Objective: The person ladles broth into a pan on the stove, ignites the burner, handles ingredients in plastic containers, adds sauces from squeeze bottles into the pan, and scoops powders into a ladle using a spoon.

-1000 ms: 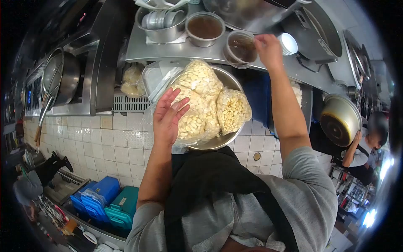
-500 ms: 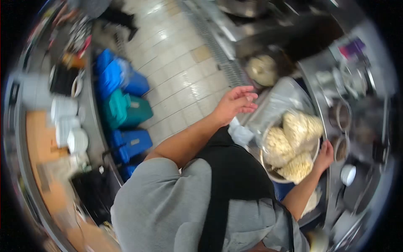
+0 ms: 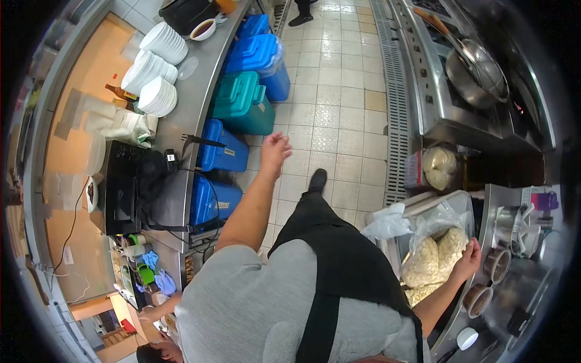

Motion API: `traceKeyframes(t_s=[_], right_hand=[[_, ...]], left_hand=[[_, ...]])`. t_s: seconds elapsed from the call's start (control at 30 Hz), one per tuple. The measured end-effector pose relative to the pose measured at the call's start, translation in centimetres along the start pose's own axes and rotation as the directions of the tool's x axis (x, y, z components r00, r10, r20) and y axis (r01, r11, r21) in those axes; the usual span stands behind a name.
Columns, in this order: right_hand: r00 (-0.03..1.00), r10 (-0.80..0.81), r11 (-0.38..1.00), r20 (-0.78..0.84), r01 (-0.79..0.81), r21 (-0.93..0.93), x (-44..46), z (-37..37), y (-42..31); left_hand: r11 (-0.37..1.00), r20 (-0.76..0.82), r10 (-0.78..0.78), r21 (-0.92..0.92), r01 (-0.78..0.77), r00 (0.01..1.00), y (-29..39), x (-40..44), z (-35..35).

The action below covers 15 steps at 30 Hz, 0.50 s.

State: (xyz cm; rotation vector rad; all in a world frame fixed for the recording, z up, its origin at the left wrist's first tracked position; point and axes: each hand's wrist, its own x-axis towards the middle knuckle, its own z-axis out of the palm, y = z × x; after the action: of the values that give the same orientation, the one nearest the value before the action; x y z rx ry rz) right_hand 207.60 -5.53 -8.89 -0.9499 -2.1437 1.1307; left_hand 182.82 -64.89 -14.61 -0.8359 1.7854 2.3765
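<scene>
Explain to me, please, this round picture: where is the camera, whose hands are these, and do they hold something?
There is no robot: the camera sits on a person's head, looking forward and down. The grey shirt and black apron are the wearer's own. The left hand appears above the tiled floor, holding nothing visible. The right hand is beside clear bags of pale pieces; whether it touches them is unclear. Stacked white bowls stand on the metal counter at the picture's left.

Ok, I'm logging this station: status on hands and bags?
Left hand over floor, nothing visible held. Right hand beside bags; contact unclear. Right forearm partly blocks view.
</scene>
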Motion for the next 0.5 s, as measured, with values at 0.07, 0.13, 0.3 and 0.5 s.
traceKeyframes(t_s=[0.07,0.13,0.3,0.5], right_hand=[[1.000,-0.010,1.000,0.029,0.010,0.019,-1.3,2.6,-2.4],[0.995,-0.038,0.999,0.093,0.035,0.032,-2.9,5.7,-4.8],[0.927,-0.071,0.997,0.367,0.059,0.046,-8.4,15.6,-5.9],[0.811,0.112,0.944,0.574,0.094,-0.318,-16.4,23.6,-17.5]], left_hand=[[0.945,-0.059,0.229,0.255,-0.207,0.972,1.8,4.3,-3.8],[0.790,-0.021,0.443,0.483,-0.378,0.896,4.3,9.4,-7.7],[0.456,-0.047,0.594,0.842,-0.289,0.803,16.4,21.0,-15.2],[0.120,-0.009,0.551,0.990,-0.069,0.834,23.4,37.5,-27.9]])
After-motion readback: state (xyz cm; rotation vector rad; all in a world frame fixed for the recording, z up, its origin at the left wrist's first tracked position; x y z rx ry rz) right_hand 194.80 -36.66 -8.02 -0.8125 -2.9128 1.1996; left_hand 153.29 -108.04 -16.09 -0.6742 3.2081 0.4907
